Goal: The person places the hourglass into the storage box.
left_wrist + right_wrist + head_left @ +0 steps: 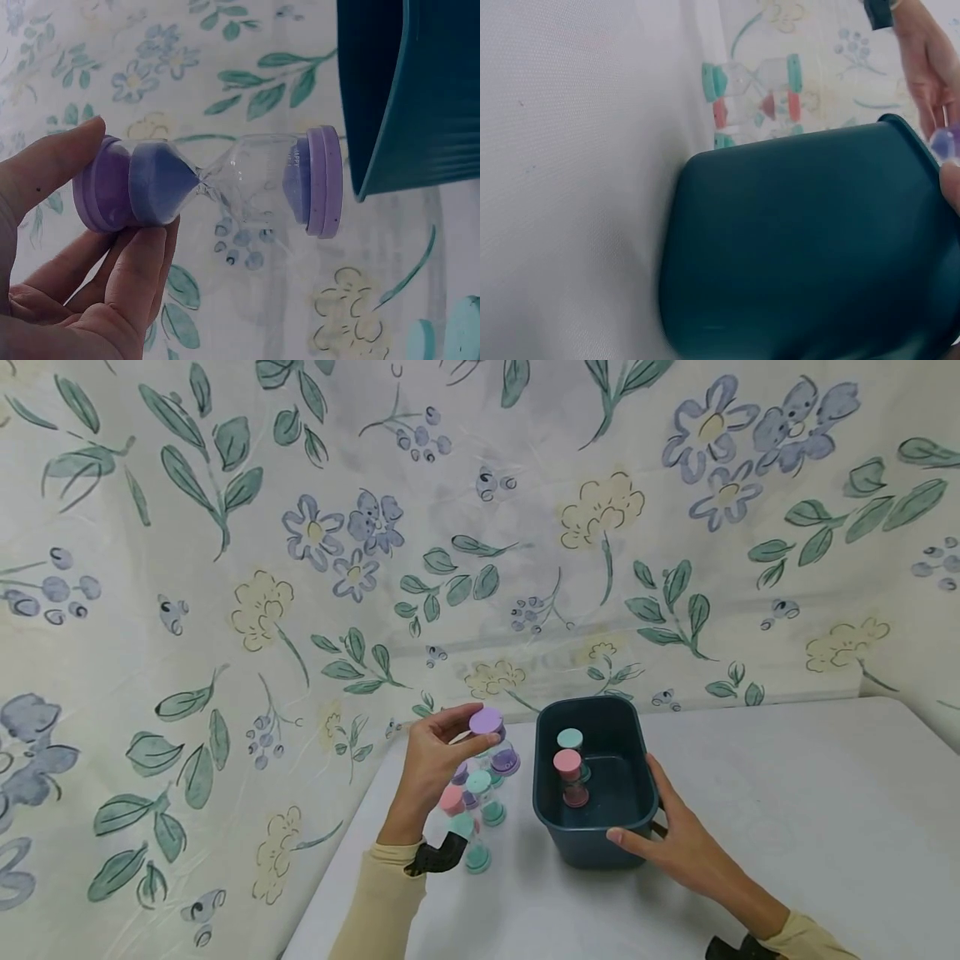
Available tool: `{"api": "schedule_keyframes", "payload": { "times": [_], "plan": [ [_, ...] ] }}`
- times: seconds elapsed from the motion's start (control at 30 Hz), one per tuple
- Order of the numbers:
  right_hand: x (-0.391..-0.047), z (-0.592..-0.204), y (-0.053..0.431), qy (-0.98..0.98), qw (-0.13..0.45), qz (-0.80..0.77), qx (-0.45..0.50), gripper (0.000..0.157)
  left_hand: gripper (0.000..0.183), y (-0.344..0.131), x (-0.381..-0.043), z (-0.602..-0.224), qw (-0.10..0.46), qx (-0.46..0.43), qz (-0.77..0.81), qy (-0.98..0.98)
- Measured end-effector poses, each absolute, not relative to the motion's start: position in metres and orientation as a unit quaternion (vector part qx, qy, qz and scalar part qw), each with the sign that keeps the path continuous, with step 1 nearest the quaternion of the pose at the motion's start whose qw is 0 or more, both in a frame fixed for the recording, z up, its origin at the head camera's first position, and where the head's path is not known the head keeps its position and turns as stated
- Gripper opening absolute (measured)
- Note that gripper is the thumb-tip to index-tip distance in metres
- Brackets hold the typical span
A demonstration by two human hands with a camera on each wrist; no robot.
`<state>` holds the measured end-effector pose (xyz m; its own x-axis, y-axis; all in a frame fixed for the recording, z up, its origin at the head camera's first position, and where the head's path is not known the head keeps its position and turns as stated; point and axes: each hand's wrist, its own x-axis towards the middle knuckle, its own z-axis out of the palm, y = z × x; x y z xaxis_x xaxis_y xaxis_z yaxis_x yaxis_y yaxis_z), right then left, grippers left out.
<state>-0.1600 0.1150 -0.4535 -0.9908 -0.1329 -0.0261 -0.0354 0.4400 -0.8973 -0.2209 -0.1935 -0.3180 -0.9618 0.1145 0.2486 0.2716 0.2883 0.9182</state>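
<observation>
Left hand (435, 752): thumb and fingers pinch the purple hourglass (221, 180) by its upper cap. Long axis about upright, free cap pointing down, lower bulb clear of the fingers. The hourglass is raised just left of the bin (592, 843), outside its rim; so bin lies to the right of the left hand, its own long axis near-to-far, opening up. Left hand is the nearer one to the hourglass. Right hand (682, 839) grips the bin's near right corner, thumb at near rim, fingers along right wall. In bin, left side: mint-capped hourglass (570, 739), pink-capped hourglass (572, 779) nearer, both standing. Other hourglasses (477, 782) cluster on the worktop (787, 793), left of bin.
</observation>
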Motion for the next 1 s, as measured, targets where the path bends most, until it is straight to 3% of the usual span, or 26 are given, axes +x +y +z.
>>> {"api": "schedule_keyframes", "payload": {
  "times": [1.0],
  "plan": [
    [-0.160,-0.452,0.115,0.848,0.049,-0.525,-0.049,0.124,0.047,-0.150,-0.235,-0.342,0.004,-0.186,-0.584,-0.790]
  ]
}}
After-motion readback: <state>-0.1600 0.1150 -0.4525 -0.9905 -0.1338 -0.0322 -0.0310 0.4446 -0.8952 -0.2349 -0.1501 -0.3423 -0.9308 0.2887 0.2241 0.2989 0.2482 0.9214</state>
